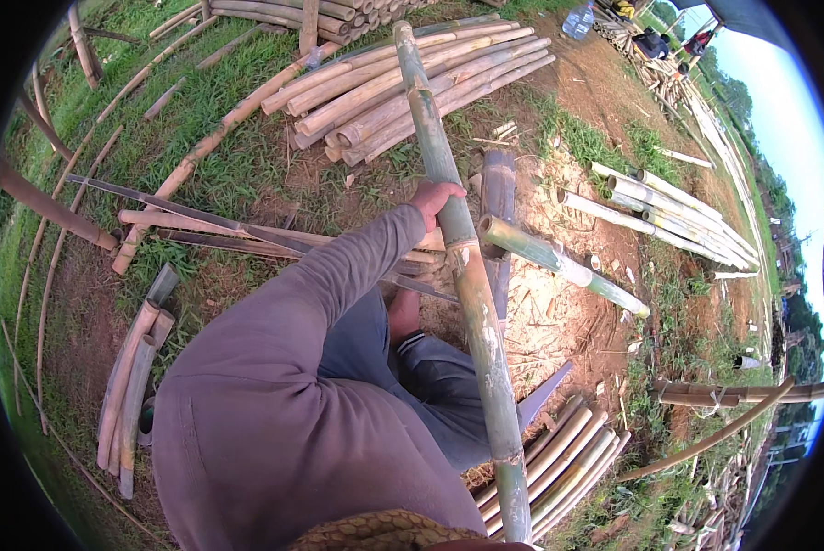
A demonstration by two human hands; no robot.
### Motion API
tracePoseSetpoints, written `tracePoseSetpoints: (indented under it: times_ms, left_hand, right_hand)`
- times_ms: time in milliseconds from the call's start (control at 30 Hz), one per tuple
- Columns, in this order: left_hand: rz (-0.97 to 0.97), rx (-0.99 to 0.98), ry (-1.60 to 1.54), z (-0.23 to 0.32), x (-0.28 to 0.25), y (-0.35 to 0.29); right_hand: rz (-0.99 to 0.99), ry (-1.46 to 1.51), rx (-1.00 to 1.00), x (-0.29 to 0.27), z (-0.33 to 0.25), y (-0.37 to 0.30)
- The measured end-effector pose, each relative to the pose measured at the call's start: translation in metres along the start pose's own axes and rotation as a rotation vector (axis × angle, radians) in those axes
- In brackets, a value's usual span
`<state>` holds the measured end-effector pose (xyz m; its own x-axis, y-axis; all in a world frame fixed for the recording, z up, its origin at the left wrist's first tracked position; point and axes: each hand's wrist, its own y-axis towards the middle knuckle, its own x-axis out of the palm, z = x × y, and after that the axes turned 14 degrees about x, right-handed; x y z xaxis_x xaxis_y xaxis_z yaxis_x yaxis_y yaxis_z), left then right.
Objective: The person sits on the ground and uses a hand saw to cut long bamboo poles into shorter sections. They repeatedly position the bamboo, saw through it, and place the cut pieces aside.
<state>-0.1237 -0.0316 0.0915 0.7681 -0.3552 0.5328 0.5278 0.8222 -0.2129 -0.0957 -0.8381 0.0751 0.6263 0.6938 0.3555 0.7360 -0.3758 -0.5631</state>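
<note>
A long green-and-tan bamboo pole [471,294] runs slantwise from the top middle to the bottom edge, passing in front of my legs. My left hand [437,202] grips its upper part from the left side, its fingers closed against the pole. A shorter cut piece of bamboo [559,262] lies to the right of the pole, one end close to it. Beneath them is a dark, weathered bamboo support [498,188]. Beside the lower pole a tapering saw blade [542,395] sticks out; its handle is hidden. My right hand does not show.
Cut bamboo lies in piles at the top [412,83], the right [669,216] and the lower right [559,468]. Several short lengths [136,386] rest on the left. Dark split strips [219,220] cross the grass. A clear plastic bottle [578,20] stands at the far side.
</note>
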Motion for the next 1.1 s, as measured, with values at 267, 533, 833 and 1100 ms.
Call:
tracePoseSetpoints:
  times_ms: [267, 533, 833, 1100]
  left_hand:
    - [-0.018, -0.059, 0.199, 0.003, 0.014, 0.118]
    - [-0.736, -0.218, 0.275, -0.078, -0.045, -0.145]
    - [-0.735, -0.568, 0.122, -0.110, -0.062, -0.264]
    - [-0.132, -0.159, 0.099, -0.062, -0.143, -0.246]
  right_hand:
    - [-0.007, 0.056, 0.037, -0.007, 0.028, -0.049]
    - [-0.281, -0.069, 0.490, 0.079, 0.133, -0.154]
    - [-0.654, -0.515, 1.126, 0.186, 0.244, -0.205]
    - [-1.115, -1.342, 0.658, 0.261, 0.359, -0.229]
